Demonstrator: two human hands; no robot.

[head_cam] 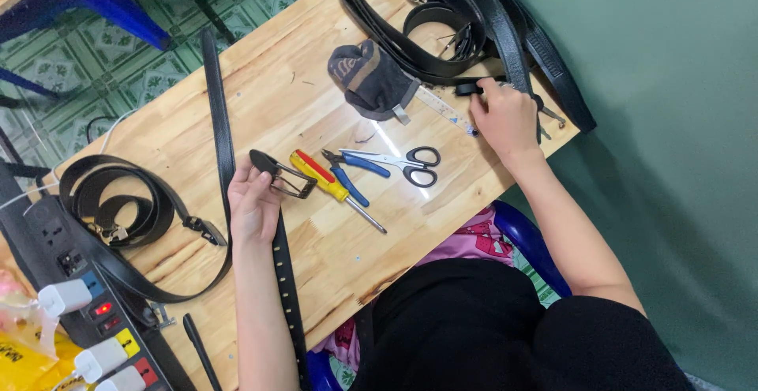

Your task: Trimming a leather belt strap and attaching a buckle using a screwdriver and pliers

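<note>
1. The left hand (253,205) grips a dark metal belt buckle (280,174), fingers curled around its near end; the buckle juts out past the fingertips toward the tools.
2. A long black belt (223,134) runs just beside this hand on its thumb side, passing under the wrist and on along the forearm, where a row of punched holes shows.
3. Just beyond the buckle lies a screwdriver with a red and yellow handle (320,177), its shaft pointing away toward the table edge.
4. Next past it lie blue-handled pliers (353,175) and then scissors with black handles (403,163), both between the two hands.
5. The right hand (505,118) is closed on a small black piece (468,88) at its fingertips, palm down on the wooden table (276,83).
6. A clear ruler (446,110) lies touching or just under this hand's fingers; which, I cannot tell.
7. Ahead of the right hand lies a heap of black belts (474,20); beside its fingertips sits a dark cloth glove (371,79).
8. Well apart from the left hand, on its outer side, lies a coiled black belt (118,201), and farther on a power strip (87,312).
</note>
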